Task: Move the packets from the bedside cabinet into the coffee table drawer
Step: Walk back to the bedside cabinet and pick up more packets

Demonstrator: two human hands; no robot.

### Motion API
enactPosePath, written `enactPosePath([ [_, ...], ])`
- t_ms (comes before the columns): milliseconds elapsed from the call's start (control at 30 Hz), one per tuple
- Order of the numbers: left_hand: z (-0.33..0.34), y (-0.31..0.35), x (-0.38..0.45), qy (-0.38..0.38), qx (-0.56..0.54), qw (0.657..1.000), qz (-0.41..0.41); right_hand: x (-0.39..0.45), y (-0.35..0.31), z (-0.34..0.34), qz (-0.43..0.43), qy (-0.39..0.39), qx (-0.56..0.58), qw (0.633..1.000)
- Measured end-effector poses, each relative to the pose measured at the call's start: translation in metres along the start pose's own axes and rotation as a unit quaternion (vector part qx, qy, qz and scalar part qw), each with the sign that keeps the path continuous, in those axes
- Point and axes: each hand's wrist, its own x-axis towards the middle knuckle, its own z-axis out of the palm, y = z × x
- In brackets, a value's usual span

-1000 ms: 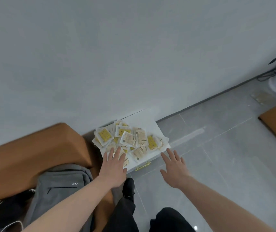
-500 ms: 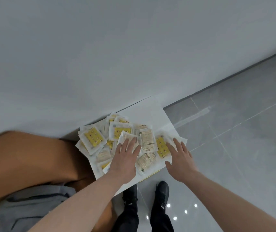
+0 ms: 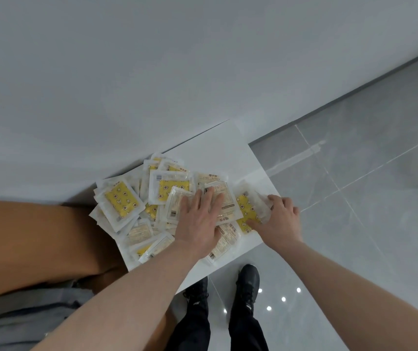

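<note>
A plain pale grey wall [image 3: 152, 72] rises ahead of me; glossy grey floor tiles [image 3: 367, 186] reflect ceiling lights, and tan brown upholstered furniture [image 3: 38, 244] sits left.

Views: one only — a wide-angle camera worn on the person's head, so no second view shared the scene.
Facing: forward and steeply down, tilted so the wall [image 3: 152, 72] filled the upper half.
Nearness: close — at arm's reach over the bedside cabinet [image 3: 228, 145], both forearms entering from the bottom edge.
Coverage: cabinet top at centre, grey floor [image 3: 367, 198] to the right, the person's own shoes [image 3: 247, 277] directly below.
</note>
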Motion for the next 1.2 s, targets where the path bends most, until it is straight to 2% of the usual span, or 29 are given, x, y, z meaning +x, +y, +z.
enactPosePath([
  [133,-0.006,-0.002,0.002,0.023,0.001,1.0,0.004,0.005,0.003,-0.006,0.027,0.009,0.099,0.995],
  [333,-0.024,-0.008,-0.004,0.116,-0.092,0.989,0.024,0.003,0.024,-0.02,0.065,-0.004,0.274,0.96],
  [467,-0.031,-0.015,-0.02,0.187,-0.124,0.974,0.022,0.001,0.036,-0.024,0.104,-0.017,0.383,0.918],
  [567,-0.028,-0.019,-0.036,0.188,-0.116,0.975,0.026,-0.003,0.039,-0.024,0.12,-0.015,0.446,0.887],
  [667,-0.015,-0.017,-0.051,0.135,-0.066,0.988,0.035,-0.006,0.042,-0.022,0.127,-0.014,0.435,0.891],
  [767,-0.001,-0.01,-0.055,0.057,-0.041,0.997,0.025,-0.008,0.047,-0.02,0.129,0.0,0.374,0.918],
  [867,0.011,-0.003,-0.058,0.001,-0.038,0.999,0.019,-0.008,0.046,-0.021,0.119,-0.026,0.311,0.943],
  [1033,0.018,0.016,-0.067,0.015,-0.11,0.993,-0.037,-0.003,0.024,-0.022,0.136,-0.025,0.279,0.95],
  [1200,0.008,0.046,-0.046,0.062,-0.209,0.953,-0.209,-0.007,0.013,-0.007,0.13,-0.014,0.285,0.95],
])
